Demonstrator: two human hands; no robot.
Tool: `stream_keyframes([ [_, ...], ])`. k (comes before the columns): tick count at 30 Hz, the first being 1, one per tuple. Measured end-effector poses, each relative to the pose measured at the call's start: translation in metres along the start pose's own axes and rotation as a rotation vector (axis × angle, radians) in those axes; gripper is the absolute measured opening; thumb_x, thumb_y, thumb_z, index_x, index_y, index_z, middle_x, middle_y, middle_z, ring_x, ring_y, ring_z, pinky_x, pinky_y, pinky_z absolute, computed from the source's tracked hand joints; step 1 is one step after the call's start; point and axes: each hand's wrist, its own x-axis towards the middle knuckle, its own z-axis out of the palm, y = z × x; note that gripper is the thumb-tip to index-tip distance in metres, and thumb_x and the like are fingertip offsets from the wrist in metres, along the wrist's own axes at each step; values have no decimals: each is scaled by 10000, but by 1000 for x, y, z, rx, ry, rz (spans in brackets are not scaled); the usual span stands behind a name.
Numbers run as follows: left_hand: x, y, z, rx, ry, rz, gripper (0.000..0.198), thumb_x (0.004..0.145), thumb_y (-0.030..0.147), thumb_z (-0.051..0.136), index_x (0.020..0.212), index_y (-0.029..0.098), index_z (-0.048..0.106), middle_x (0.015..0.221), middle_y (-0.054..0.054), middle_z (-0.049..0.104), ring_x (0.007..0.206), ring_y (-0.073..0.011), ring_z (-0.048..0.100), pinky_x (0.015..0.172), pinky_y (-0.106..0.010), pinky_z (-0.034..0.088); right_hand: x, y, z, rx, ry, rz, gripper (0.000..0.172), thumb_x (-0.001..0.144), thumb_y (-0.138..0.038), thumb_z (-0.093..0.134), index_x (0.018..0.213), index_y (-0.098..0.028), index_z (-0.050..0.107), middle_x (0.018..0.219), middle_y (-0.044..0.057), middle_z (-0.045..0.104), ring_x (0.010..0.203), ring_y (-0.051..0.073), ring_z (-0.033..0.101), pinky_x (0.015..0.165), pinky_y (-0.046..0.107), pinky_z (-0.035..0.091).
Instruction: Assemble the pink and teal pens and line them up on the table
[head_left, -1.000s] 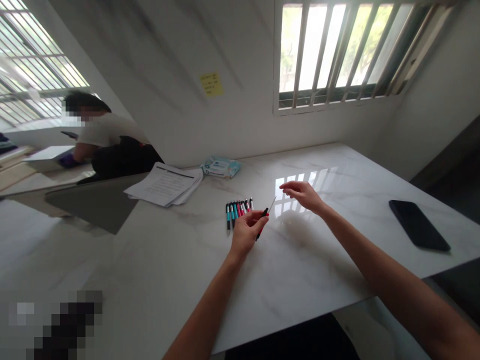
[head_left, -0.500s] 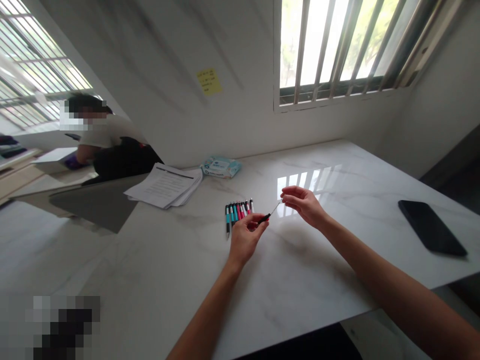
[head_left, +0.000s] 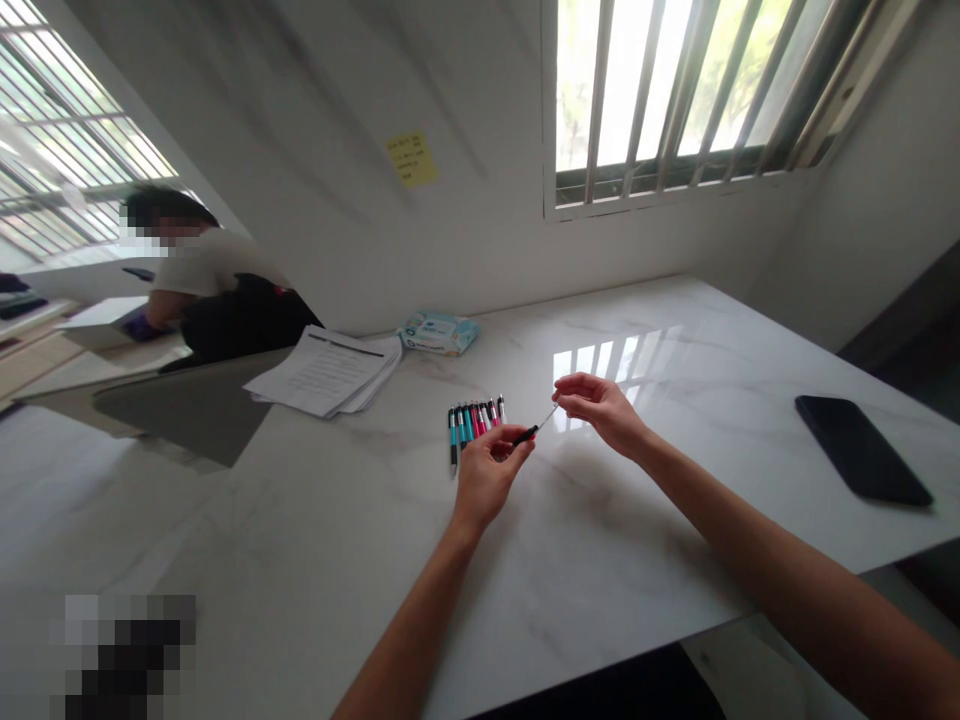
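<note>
My left hand (head_left: 487,475) grips the dark barrel of a pen (head_left: 527,434) between thumb and fingers, above the white marble table (head_left: 585,570). A thin metal refill tip (head_left: 547,417) sticks out of the pen toward my right hand (head_left: 604,408), whose thumb and fingertips pinch its far end. Just left of my left hand lies a tight row of several teal, pink and black retractable pens (head_left: 472,425). My left fingers hide part of the pen's barrel.
Stapled papers (head_left: 326,372) and a pale blue wipes packet (head_left: 437,333) lie at the table's back edge. A black phone (head_left: 862,450) lies face down at the right. A seated person (head_left: 210,265) works at another table at the far left.
My right hand has moved left onto the metal tip. The pen has swung from steeply tilted to nearly level, and the view has shifted slightly.
</note>
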Motion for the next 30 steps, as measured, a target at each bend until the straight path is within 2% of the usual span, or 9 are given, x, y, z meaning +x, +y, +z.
stream_keyframes([
  [8, 1, -1, 0, -16, 1, 4, 268, 810, 424, 788, 969, 208, 792, 916, -38, 787, 743, -167, 676, 699, -264, 518, 0, -7, -2, 29, 50, -12, 347, 733, -379, 869, 1041, -267, 754, 990, 28, 769, 902, 164, 668, 749, 280, 484],
  [15, 1, -1, -1, -16, 4, -2, 265, 809, 421, 790, 970, 211, 791, 911, -37, 786, 748, -168, 680, 710, -264, 523, -3, -3, 5, 23, -16, 15, 363, 703, -390, 886, 1012, -252, 757, 969, 40, 775, 874, 173, 674, 735, 292, 487],
  [22, 2, -3, 0, -28, 2, -9, 289, 808, 436, 786, 981, 205, 792, 913, -49, 786, 762, -181, 689, 717, -275, 529, -3, -10, 3, 86, 71, 34, 323, 703, -365, 878, 982, -264, 751, 981, 21, 771, 875, 156, 661, 735, 275, 472],
  [30, 2, -3, 0, -18, 9, 2, 276, 806, 434, 789, 977, 219, 800, 903, -39, 791, 752, -170, 691, 709, -262, 526, -3, -4, 3, 57, 21, 22, 310, 700, -357, 891, 956, -251, 750, 952, 23, 774, 860, 158, 661, 722, 271, 473],
])
